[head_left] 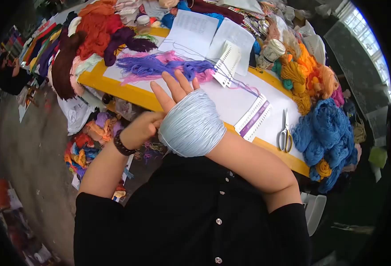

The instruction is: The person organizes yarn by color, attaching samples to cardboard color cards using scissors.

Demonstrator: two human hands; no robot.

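Observation:
A thick band of light blue yarn (193, 124) is wound round the palm and wrist of my right hand (177, 91), whose fingers are spread and point up. My left hand (140, 128), with a dark beaded bracelet (123, 145) on its wrist, is closed in a pinch at the left edge of this band, on the light blue yarn. Just beyond my fingers, purple skeins (153, 66) and pink skeins (135, 80) lie on the white-covered table (228, 108). Purple strands run from them to a punched card (254, 117).
Scissors (285, 133) lie right of the card. Blue skeins (330, 128), orange skeins (310, 66) and a white jar (271, 53) stand along the right side. Printed sheets (188, 33) are at the back, red-orange skeins (95, 29) at the left. A person (11, 73) is far left.

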